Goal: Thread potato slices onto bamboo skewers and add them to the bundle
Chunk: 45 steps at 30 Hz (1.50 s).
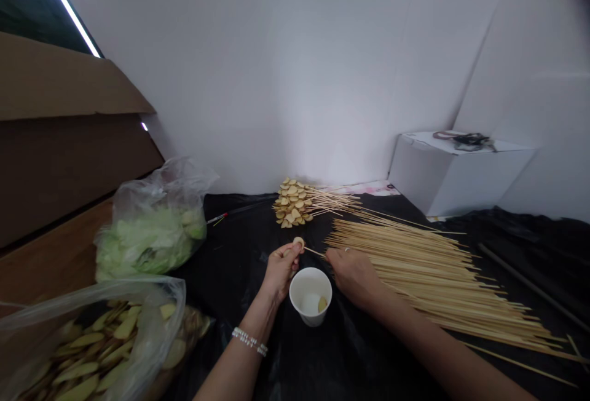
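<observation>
My left hand (pixel 281 269) pinches a small pale slice (pixel 298 242) between thumb and fingers, above a white paper cup (pixel 310 296). My right hand (pixel 354 273) is closed on a thin bamboo skewer (pixel 314 252), whose tip points at the slice. The cup stands between my hands on the black sheet and holds a couple of pale pieces. Behind my hands lies a bunch of skewers threaded with slices (pixel 293 203).
A broad pile of bare bamboo skewers (pixel 428 272) spreads to the right. At the left lie a clear bag of green leaves (pixel 150 235) and a bag of pale slices (pixel 96 342). A cardboard box (pixel 59 136) and a white box (pixel 454 173) flank the table.
</observation>
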Tool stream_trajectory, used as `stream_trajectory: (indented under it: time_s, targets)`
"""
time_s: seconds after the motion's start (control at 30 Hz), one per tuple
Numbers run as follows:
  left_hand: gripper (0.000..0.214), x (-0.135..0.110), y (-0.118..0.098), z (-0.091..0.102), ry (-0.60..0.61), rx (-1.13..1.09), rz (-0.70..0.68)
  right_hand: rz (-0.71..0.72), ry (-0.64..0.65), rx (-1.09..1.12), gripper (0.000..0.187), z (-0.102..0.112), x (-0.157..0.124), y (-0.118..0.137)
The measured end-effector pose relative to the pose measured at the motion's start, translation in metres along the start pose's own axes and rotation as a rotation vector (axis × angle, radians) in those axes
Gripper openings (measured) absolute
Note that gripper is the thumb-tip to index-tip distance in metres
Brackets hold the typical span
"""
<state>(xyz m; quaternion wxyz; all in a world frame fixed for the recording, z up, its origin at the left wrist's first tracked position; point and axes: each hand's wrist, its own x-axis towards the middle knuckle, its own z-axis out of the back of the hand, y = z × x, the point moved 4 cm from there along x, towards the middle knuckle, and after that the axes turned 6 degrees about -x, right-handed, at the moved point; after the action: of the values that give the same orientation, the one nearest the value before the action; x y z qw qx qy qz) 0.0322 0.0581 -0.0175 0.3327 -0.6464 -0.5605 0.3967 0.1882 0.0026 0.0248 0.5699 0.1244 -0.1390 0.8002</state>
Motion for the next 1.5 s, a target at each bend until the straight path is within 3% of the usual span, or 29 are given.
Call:
stream_trajectory:
  time_s: [0.3,0.63,0.77,0.9,1.1,1.4,1.5]
  targets:
    - [0.042,0.001,0.002,-0.001,0.017,0.03,-0.002,0.035,-0.143,0.029,0.019,-0.002,-0.001,-0.002]
    - [0.038,-0.002,0.002,-0.001,0.052,0.02,0.035,-0.035,0.133,0.031,0.019,-0.003,0.002,-0.004]
    - [0.037,-0.001,0.002,0.0,0.037,0.0,0.038,-0.049,0.095,0.082,0.025,-0.004,0.003,-0.009]
    - [0.037,0.001,0.0,0.003,-0.002,-0.03,0.014,-0.046,-0.008,0.139,0.017,-0.006,0.003,-0.013]
    - [0.038,0.001,0.001,0.002,0.021,-0.063,0.027,-0.026,-0.126,0.076,0.019,-0.006,0.0,-0.015]
    - [0.038,-0.002,0.0,0.0,0.028,-0.042,0.033,-0.018,0.039,0.11,0.022,-0.015,0.003,-0.016]
    - [0.038,-0.002,0.0,0.001,0.013,-0.025,0.033,-0.016,0.02,0.146,0.023,-0.015,0.004,-0.02]
